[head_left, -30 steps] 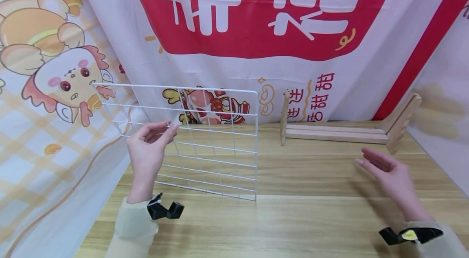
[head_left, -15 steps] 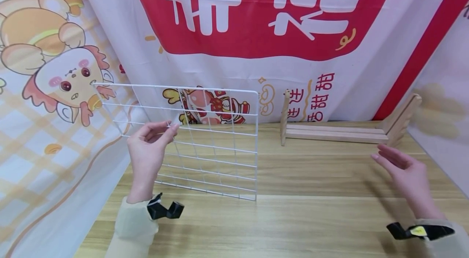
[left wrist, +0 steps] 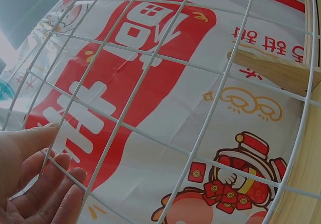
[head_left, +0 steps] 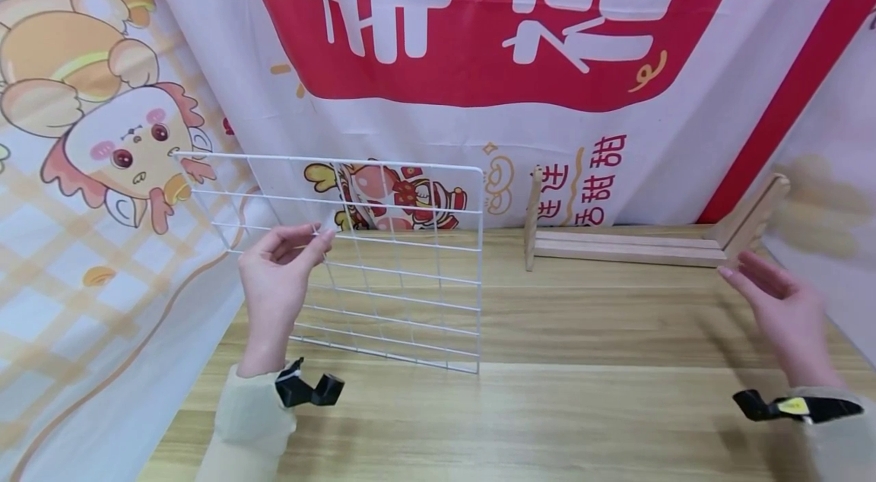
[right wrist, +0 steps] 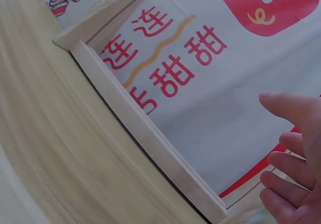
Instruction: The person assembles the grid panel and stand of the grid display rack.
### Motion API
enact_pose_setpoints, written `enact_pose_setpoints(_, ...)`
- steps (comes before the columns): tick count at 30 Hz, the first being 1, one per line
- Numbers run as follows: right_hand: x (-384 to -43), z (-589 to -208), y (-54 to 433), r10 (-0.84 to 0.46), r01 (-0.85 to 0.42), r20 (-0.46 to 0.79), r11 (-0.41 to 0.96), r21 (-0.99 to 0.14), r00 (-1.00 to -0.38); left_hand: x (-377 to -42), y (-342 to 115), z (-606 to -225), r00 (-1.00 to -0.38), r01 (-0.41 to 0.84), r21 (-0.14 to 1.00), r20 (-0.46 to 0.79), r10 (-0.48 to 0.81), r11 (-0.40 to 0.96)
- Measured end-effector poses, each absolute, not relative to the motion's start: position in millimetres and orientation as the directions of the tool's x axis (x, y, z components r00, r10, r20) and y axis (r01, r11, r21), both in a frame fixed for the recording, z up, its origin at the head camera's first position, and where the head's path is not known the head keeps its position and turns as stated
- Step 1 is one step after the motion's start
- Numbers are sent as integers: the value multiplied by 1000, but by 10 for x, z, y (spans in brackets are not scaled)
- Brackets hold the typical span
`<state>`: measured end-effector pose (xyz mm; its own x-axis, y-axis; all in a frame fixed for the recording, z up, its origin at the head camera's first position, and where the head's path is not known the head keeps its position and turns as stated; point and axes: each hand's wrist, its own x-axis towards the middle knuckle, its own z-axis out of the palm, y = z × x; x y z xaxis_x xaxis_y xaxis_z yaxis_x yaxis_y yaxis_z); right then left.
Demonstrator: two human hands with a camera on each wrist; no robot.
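A white wire grid panel (head_left: pixel 404 241) stands upright at the left of the table, its lower edge near the tabletop. My left hand (head_left: pixel 277 269) pinches one of its wires between thumb and fingers; the left wrist view shows the thumb and fingertips (left wrist: pixel 60 161) around a wire crossing. At the back right a wooden rack (head_left: pixel 630 248) with two upright end pieces stands on the table. My right hand (head_left: pixel 787 307) holds nothing, its fingers loosely bent, just in front of the rack's right end piece. Whether it touches the rack, I cannot tell.
The wood-grain table (head_left: pixel 582 406) runs back to a white and red printed cloth (head_left: pixel 472 125) hanging behind. Another printed cloth (head_left: pixel 103 223) hangs along the left side, close to the panel's far edge. A pale cloth (head_left: pixel 828 216) borders the right.
My right hand has moved right and slightly away from me, toward the rack's right end piece. The left hand and the grid panel have stayed in place.
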<state>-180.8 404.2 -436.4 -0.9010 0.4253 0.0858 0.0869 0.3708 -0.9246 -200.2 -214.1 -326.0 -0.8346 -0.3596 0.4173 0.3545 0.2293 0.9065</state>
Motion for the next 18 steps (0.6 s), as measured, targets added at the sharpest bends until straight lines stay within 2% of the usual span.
enact_pose_setpoints(13,-2058,-4302,4260,476,84,92,337,-938,-875,-2011,-2133,-3254,-835,347,908,413,-363,235)
enact_pose_setpoints(18,-2151,-4227,4319,503,79,78,284,-956,-861,-2012,-2133,-3255,-834,349,908,413,-366,231)
